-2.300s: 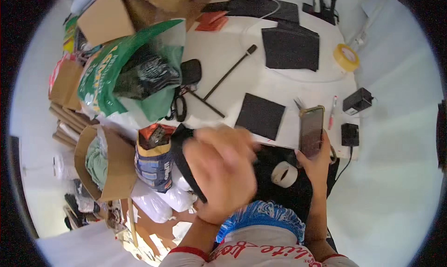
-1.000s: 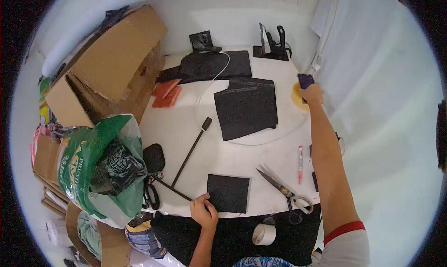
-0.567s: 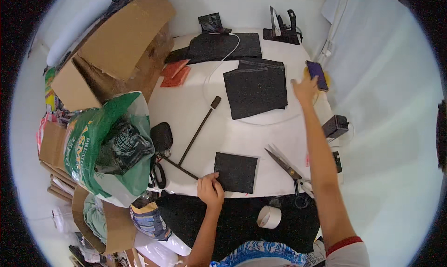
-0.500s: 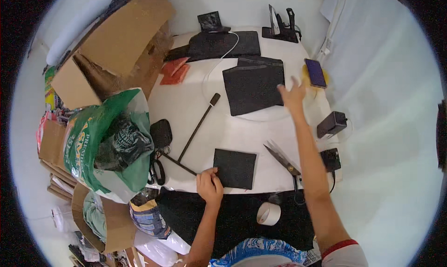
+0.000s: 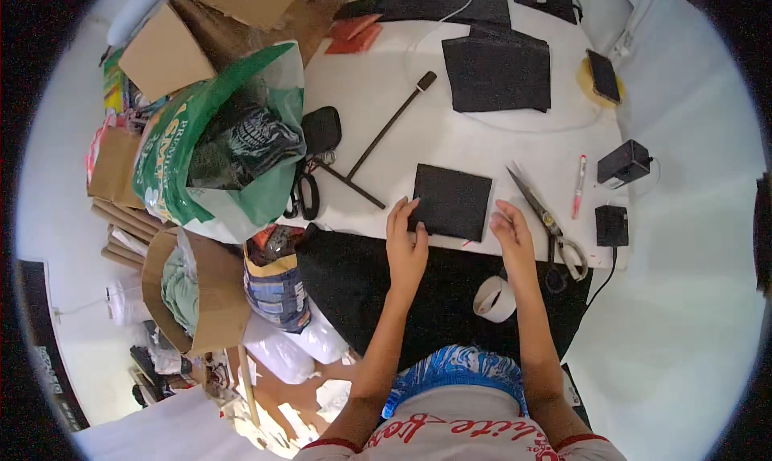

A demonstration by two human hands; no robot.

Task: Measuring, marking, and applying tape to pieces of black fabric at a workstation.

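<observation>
A flat black square [image 5: 453,203], which looks like fabric, lies near the table's front edge. My left hand [image 5: 408,248] is at its left edge, fingers apart, with the fingertips at the lower left corner. On the other side my right hand [image 5: 516,234] hovers just off the right edge, its fingers loosely spread and holding nothing. Large scissors [image 5: 543,211] lie to the right of that hand, blades pointing away from me. Beyond the square is a larger folded black cloth [image 5: 498,71].
A black T-shaped rod [image 5: 382,135] lies left of the square. A red-and-white marker [image 5: 579,187], black box [image 5: 623,164], adapter [image 5: 612,225] and phone [image 5: 603,75] line the right side. A tape roll [image 5: 494,298] rests on black cloth [image 5: 354,276]. A green-and-white bag [image 5: 173,171] stands left.
My right hand has come back from beside the larger folded cloth to the square's right edge. The view has tilted downward, and the marker now shows beside the scissors.
</observation>
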